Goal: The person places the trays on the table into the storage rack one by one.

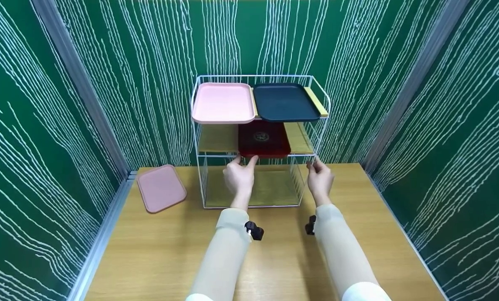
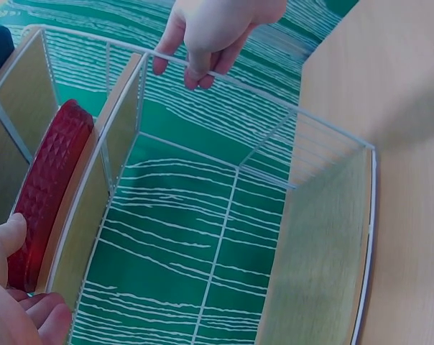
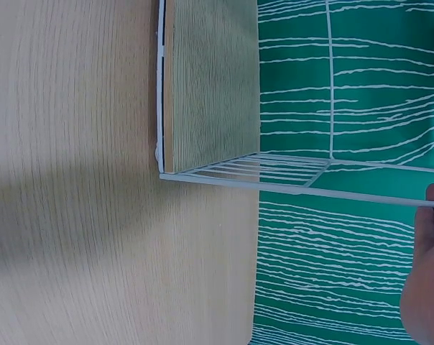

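Green walls [image 1: 36, 125] streaked with white lines close in on three sides, with pale metal strips running up the corners. A light wooden table [image 1: 157, 259] fills the floor of the booth.

On the table, toward the back, stands one white wire rack [image 1: 322, 98] with three wooden shelves. The top shelf carries two trays side by side, a pink tray [image 1: 223, 102] on the left and a dark tray [image 1: 285, 101] on the right. The middle shelf bears one red tray [image 1: 264, 138], its front edge at the shelf's lip. A fourth tray, the dusty pink one [image 1: 161, 188], lies flat on the table just left of the rack, apart from it.

Both arms reach forward in pale sleeves. The left hand [image 1: 239, 175] is raised to the middle shelf, thumb up against the red tray's front edge and fingers curled beneath it, so it pinches that tray. The right hand [image 1: 319, 177] is at the rack's front right corner, its fingers hooked over the wire at middle-shelf height; the left wrist view shows them curled round that wire.

Counted: four trays, one rack, two hands.
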Available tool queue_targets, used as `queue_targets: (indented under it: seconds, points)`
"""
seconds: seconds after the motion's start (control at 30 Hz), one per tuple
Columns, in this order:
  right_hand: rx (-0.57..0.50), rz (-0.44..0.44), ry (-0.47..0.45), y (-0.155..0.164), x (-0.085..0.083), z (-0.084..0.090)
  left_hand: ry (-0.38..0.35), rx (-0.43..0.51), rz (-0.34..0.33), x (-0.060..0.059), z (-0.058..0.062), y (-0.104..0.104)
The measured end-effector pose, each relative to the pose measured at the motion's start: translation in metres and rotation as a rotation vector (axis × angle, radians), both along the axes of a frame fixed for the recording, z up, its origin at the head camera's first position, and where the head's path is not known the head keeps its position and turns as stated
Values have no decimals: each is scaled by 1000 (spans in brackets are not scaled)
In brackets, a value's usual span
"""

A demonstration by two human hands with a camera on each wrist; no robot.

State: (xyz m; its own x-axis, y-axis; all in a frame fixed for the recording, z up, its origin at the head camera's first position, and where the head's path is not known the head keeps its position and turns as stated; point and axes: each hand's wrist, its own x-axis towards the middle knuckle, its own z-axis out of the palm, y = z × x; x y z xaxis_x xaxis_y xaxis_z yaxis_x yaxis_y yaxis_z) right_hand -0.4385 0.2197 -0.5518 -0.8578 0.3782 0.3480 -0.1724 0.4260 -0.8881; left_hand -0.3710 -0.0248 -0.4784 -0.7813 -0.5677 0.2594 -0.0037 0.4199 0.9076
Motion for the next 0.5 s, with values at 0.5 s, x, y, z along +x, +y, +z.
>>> queue_targets:
  seconds: [0.5]
  points:
    - [9, -5, 12, -1, 1, 1, 65, 28, 13, 0, -2, 3]
